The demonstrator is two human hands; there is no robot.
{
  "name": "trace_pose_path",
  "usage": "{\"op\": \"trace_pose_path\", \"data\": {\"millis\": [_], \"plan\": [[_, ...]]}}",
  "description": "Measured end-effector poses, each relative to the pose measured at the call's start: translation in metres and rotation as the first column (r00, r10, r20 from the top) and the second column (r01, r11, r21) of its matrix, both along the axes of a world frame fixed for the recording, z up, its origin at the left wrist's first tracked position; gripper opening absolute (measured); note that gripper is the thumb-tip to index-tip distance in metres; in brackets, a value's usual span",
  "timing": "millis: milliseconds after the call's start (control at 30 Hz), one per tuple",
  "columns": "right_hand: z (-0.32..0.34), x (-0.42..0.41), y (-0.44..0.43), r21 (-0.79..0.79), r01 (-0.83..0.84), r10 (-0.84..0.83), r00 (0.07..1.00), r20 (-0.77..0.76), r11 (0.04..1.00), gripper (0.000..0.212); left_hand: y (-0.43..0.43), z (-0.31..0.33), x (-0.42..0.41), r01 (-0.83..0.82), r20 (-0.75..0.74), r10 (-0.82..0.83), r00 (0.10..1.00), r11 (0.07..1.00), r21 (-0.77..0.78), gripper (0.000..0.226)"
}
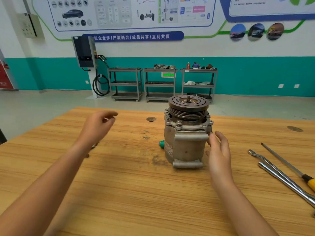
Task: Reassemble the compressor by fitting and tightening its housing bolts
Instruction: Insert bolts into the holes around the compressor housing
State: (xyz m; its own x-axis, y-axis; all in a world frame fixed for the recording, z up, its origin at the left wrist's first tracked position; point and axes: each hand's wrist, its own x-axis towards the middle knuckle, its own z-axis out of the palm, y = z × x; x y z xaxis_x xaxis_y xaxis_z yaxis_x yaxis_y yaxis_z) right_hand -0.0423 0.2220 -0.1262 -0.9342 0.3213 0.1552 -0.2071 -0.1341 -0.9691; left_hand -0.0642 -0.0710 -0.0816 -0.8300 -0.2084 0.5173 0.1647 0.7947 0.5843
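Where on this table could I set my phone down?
The near stretch of the table, in front of the compressor, is bare and widest. Its far left corner, beyond the left hand, is free. Crowded: the right side, where the wrench, bar and screwdriver lie beside the right hand.

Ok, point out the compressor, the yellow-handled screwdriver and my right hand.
compressor (185,149): head view, on the bare grey side of its housing.
screwdriver (281,158): head view, midway along its metal shaft.
right hand (219,151): head view, on the middle of the hand, beside the housing.
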Motion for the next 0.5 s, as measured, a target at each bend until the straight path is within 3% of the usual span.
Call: {"op": "trace_pose_path", "data": {"millis": [100,267,400,467,500], "plan": [[-0.002,-0.002,0.0,0.007,0.004,-0.004,1.0,-0.001,1.0,0.037,-0.066,-0.017,-0.024,-0.176,0.336,0.238,0.911,0.963,-0.204,0.025],[-0.006,-0.006,0.005,0.014,0.007,-0.007,1.0,-0.008,1.0,0.029,-0.084,-0.049,-0.054,-0.103,0.511,0.25,0.822,0.949,-0.299,0.031],[-0.005,-0.006,0.006,0.013,-0.008,0.008,1.0,-0.018,1.0,0.029,-0.079,-0.062,-0.061,-0.103,0.521,0.302,0.798,0.921,-0.377,0.024],[-0.002,-0.003,0.006,0.045,0.072,-0.07,0.996,-0.056,0.996,0.027,-0.069,-0.058,-0.056,-0.134,0.428,0.272,0.861,0.936,-0.325,0.02],[0.0,0.002,0.006,0.091,0.152,-0.141,0.983,-0.12,0.984,0.022,-0.059,-0.051,-0.05,-0.146,0.335,0.218,0.917,0.963,-0.227,0.019]]}}
